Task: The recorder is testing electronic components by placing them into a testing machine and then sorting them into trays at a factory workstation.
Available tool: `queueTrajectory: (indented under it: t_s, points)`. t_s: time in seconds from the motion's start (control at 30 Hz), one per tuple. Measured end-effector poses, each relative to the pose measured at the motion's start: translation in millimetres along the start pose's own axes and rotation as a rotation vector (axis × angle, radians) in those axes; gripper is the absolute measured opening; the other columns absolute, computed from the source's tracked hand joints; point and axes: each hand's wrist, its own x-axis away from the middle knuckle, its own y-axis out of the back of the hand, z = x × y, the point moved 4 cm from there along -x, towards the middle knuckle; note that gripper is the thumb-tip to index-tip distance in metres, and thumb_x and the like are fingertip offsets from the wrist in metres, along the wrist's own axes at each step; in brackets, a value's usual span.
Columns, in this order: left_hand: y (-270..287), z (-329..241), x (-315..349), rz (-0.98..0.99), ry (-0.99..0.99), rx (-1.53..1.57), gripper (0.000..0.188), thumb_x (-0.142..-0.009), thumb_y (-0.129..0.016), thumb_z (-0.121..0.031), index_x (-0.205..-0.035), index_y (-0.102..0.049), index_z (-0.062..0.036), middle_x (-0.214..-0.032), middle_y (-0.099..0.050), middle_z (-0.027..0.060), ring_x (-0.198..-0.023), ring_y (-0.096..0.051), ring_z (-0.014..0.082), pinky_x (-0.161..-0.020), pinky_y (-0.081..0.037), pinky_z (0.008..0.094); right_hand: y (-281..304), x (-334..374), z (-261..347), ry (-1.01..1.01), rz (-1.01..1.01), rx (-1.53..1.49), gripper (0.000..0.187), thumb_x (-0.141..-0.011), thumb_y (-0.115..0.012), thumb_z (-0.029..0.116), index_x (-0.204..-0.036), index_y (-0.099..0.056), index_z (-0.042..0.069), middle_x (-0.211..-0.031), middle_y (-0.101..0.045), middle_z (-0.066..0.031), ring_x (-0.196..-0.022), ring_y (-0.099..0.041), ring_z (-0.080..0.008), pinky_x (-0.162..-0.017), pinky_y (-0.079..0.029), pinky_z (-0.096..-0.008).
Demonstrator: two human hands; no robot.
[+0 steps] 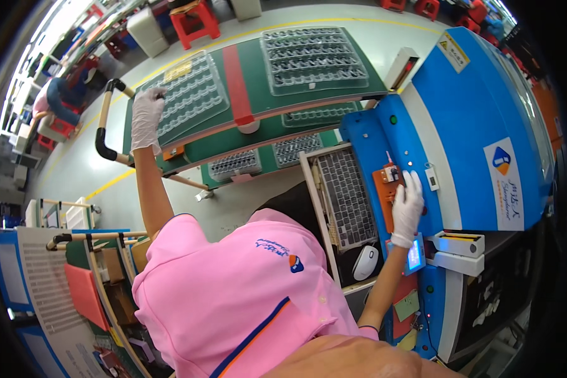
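A clear, many-pocketed plastic tray (198, 94) lies at far left on the green cart top (251, 66); the person's gloved left hand (147, 116) curls at its left edge, a dark bit (160, 92) by the fingertips, though I can't tell whether it's gripped. The gloved right hand (408, 211), fingers loosely extended, partly hides an orange fixture (383, 196) on the blue machine (479, 113). A red strip (236, 82) separates that tray from a dark-filled second tray (315, 58); a keyboard (348, 198) and mouse (365, 262) sit nearer.
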Motion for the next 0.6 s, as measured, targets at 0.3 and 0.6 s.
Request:
queueTrajectory:
  t_s: [0.3,0.6]
  points:
    - [-147,-271,107,0.795,-0.305,0.848,0.019,-0.086,-0.074,-0.009,-0.105,-0.074,-0.0045,-0.095,-0.071,0.004,-0.086,-0.066,0.0119,-0.078,-0.056,0.0278,-70,4,-38,-0.021,0.053,-0.03,0.035,-0.097,-0.057,0.007,-0.131,-0.057,0.001,-0.13,-0.062,-0.0215,-0.114,-0.064,-0.0376,-0.097,-0.052,-0.0432]
    - [-309,-389,236,0.513,-0.913,0.932,0.019,-0.08,-0.077,-0.015,-0.098,-0.073,-0.0083,-0.095,-0.071,0.0127,-0.087,-0.066,0.0309,-0.081,-0.052,0.0398,-39,-7,-22,0.029,-0.029,0.016,0.017,-0.096,-0.063,0.014,-0.111,-0.064,0.006,-0.101,-0.069,-0.0159,-0.085,-0.065,-0.0351,-0.077,-0.051,-0.0431]
